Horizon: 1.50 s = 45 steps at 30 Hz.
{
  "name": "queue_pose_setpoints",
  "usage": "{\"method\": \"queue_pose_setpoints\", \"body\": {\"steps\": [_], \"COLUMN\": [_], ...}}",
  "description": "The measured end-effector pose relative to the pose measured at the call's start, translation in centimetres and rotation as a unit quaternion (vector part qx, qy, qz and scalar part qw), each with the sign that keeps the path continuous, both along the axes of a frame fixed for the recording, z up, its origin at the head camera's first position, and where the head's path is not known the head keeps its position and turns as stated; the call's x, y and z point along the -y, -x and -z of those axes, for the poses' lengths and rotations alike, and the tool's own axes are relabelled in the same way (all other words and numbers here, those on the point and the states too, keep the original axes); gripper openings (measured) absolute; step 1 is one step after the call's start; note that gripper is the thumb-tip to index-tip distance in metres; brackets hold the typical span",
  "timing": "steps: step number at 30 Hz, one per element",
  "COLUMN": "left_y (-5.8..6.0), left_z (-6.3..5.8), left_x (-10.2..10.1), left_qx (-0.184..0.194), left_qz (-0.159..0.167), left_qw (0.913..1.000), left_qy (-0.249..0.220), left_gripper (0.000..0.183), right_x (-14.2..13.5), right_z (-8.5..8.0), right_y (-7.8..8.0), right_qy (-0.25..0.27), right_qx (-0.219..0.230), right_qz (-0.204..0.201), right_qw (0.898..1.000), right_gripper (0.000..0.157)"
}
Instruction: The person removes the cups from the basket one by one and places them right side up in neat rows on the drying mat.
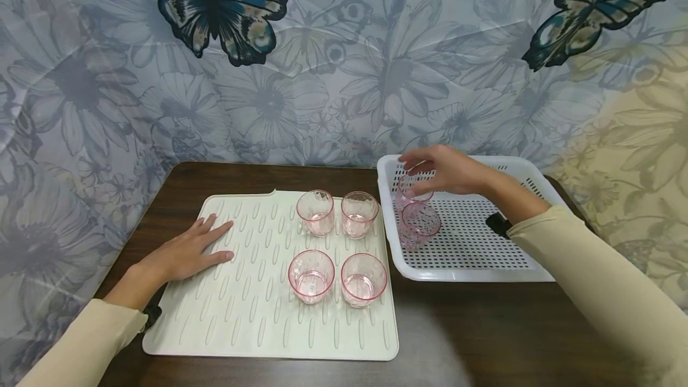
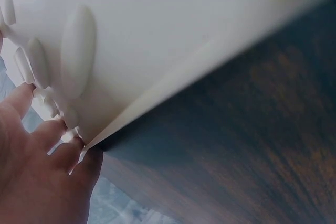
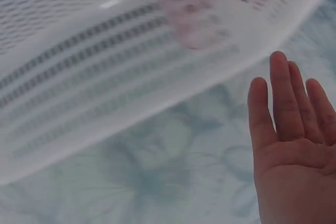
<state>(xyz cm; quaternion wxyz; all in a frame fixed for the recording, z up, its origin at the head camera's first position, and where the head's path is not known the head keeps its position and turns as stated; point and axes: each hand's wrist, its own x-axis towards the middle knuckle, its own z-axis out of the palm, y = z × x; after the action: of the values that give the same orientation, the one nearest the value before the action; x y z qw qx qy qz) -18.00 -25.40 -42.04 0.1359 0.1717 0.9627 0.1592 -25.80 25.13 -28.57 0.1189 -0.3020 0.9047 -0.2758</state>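
Observation:
My left hand rests with fingers spread on the left side of a white ridged drying mat. Over the back left of a white perforated basket is my right hand, beside the rim of a pink-tinted drinking glass and partly covering it. The right wrist view shows that hand's fingers straight, with no glass in them. A second pink glass stands just in front of the first one. Several pink-rimmed glasses, one of them front right, stand upright on the mat's right half.
Mat and basket sit side by side on a dark wooden table. Behind the table hangs a flowered cloth with butterflies, close to the basket's back edge. The basket's raised rim runs around the two glasses inside.

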Motion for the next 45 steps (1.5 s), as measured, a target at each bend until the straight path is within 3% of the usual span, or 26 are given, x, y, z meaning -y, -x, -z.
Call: {"method": "queue_pose_setpoints", "body": {"steps": [5,11,24,33,39,45], "left_y": [0.0,0.0,-0.1,0.1,0.0,0.0], "left_z": [-0.2,-0.1,0.1,0.2,0.2,0.2], "left_x": [-0.1,0.0,0.0,0.0,0.1,0.2], "left_qx": [-0.004,-0.004,-0.003,-0.004,-0.002,-0.008], "left_qz": [0.003,0.002,0.0,0.0,0.001,0.006], "left_qw": [1.0,1.0,1.0,1.0,1.0,1.0], "left_qy": [0.001,0.003,-0.001,0.003,0.003,0.002], "left_gripper": [0.08,0.08,0.08,0.08,0.08,0.079], "right_x": [-3.8,-5.3,-4.2,-3.4,-3.3,-3.6], "right_z": [0.9,1.8,3.8,4.9,4.7,2.7], "right_y": [-1.7,-3.0,-4.4,-4.5,-4.7,-4.8], "right_qy": [-0.044,-0.064,-0.078,-0.061,-0.084,-0.078], "right_qx": [-0.006,0.002,0.029,0.004,-0.037,-0.051], "right_qz": [0.028,0.032,0.01,0.006,0.0,0.03], "right_qw": [0.999,0.997,0.996,0.998,0.996,0.995], "right_gripper": [0.067,0.069,0.081,0.096,0.082,0.082]}}
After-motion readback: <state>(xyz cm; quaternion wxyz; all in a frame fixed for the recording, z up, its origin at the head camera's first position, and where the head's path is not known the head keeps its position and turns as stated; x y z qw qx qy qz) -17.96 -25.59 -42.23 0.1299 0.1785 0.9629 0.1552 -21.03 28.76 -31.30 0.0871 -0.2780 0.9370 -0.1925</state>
